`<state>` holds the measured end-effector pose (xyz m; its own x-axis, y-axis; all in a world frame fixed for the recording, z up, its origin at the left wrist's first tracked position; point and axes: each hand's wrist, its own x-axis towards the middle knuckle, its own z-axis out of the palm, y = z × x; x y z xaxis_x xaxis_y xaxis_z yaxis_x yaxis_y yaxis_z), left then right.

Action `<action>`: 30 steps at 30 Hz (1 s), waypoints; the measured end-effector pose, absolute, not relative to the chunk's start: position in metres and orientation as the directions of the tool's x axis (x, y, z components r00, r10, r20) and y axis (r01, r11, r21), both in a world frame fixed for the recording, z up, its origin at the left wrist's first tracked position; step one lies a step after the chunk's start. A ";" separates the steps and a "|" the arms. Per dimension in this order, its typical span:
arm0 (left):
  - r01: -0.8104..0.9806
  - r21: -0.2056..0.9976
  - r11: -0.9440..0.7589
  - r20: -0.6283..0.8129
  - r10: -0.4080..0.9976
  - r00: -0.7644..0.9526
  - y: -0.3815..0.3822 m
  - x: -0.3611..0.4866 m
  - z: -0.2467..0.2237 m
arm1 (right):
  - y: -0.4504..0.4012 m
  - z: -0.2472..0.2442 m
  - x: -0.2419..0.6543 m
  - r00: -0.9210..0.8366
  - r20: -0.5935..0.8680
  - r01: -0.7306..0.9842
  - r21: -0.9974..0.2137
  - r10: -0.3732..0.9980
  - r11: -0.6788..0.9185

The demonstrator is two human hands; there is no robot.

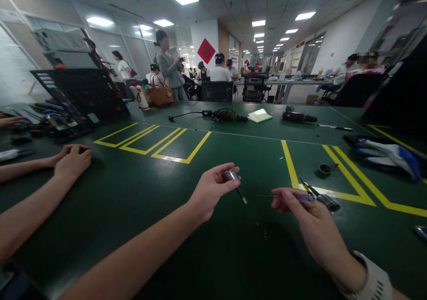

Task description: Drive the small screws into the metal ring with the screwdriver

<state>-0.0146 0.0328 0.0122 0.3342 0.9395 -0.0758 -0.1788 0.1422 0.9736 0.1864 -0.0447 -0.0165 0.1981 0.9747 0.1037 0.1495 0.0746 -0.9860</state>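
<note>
My left hand (216,186) is closed around a silver metal cylinder (231,174) with a dark shaft that points down and to the right. In my right hand (302,208) is a thin screwdriver (304,197) with a purplish handle, its blade pointing left toward the shaft. A gap shows between blade tip and shaft. Beneath them on the green tabletop lie a few small rings (265,235). Just behind my right hand rests a dark cylindrical part (328,201), partly hidden by the fingers. Farther back is a small metal cup-shaped part (327,168).
Yellow tape (347,195) marks the green table (160,193). Along the back lie a corded tool (230,115), a notepad (260,115), a drill (298,115) and a pen (334,127). Gloves (388,155) are at right. A co-worker's hands (74,162) rest at left.
</note>
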 end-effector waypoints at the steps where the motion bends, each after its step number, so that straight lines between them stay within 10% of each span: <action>1: -0.158 0.981 0.113 -0.052 0.936 0.347 0.031 -0.016 0.010 | -0.046 -0.015 0.189 0.216 0.116 0.145 -0.986 0.970 0.085; 10: 0.200 0.890 -0.410 0.274 0.831 0.485 0.016 -0.022 0.002 | -0.051 -0.014 0.196 0.288 0.199 0.247 -0.960 0.937 0.129; 19: -0.002 0.991 0.134 -0.116 0.865 0.489 0.013 -0.009 -0.011 | -0.055 -0.012 0.191 0.176 0.253 0.405 -0.899 0.951 0.165; 30: -0.244 0.898 0.367 -0.208 0.842 0.498 0.015 -0.008 -0.008 | -0.053 -0.015 0.186 0.051 0.331 0.543 -0.801 0.942 0.252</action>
<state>-0.0077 0.0153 -0.0080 0.4983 0.8415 -0.2085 -0.2441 0.3669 0.8976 0.1862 -0.0530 -0.0155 0.0514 0.9423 0.3308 0.5427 0.2517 -0.8013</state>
